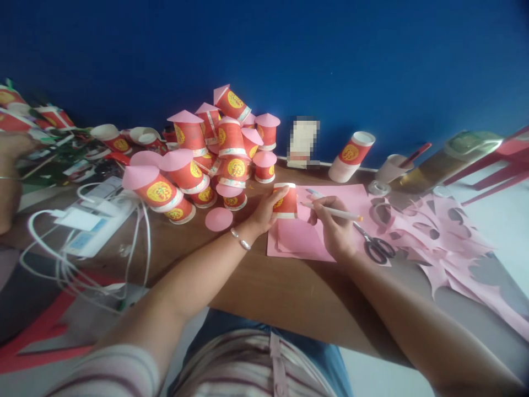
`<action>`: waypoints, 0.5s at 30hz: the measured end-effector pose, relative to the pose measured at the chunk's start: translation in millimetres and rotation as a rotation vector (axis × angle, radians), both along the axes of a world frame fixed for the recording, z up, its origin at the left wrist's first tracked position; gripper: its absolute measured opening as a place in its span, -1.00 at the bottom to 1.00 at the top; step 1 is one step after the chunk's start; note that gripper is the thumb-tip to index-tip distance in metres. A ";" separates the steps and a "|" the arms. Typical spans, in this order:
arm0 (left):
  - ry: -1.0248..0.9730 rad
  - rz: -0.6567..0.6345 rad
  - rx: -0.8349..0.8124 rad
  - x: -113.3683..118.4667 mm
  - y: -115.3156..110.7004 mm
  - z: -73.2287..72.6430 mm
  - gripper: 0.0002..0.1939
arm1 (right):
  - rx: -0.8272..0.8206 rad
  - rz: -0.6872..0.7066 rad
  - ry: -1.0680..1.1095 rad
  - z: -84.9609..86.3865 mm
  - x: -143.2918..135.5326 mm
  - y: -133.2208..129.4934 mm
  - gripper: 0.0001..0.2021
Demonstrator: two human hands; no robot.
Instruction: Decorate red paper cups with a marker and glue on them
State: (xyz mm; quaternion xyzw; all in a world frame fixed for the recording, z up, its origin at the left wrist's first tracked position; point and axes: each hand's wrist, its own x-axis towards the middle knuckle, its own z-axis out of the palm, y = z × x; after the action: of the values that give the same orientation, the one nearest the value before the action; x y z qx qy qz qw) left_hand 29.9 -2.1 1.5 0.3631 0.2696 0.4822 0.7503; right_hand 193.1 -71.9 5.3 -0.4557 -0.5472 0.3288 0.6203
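Observation:
My left hand (264, 211) grips a red paper cup (286, 202) with a yellow emblem, just over the left part of the pink paper sheets (301, 240). To its right, my right hand (334, 226) is closed round a white pen (339, 212) with an orange end, its other end pointing toward the cup. Black-handled scissors (378, 249) lie right of my right hand, partly on the paper. Left of the held cup, red cups with pink cone tops (188, 132) are piled up, and a loose pink disc (219, 219) lies in front of them.
A white power strip (93, 226) with looped cables is on the left. Pink paper scraps (438, 231) cover the right side. At the back stand stacked cups (351, 157), a pen cup (390, 169) and a large jar (452, 160). Another person's arm (10, 182) shows at far left.

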 end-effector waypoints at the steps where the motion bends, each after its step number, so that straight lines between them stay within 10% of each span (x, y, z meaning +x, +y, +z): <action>1: 0.013 -0.017 -0.009 -0.3 -0.3 0.3 -0.58 | 0.025 0.003 -0.042 3.2 -0.6 -3.5 -0.77; 15: 0.034 0.023 0.008 3.2 -8.5 7.1 -0.63 | 0.334 0.062 -0.670 24.4 -7.5 -25.8 -0.92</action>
State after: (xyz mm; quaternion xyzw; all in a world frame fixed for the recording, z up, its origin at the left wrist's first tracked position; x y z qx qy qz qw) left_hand 33.1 -10.6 8.6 0.3713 0.2846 0.4856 0.7385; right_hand 185.7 -97.8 29.7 -0.4135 -0.7796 0.0863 0.4624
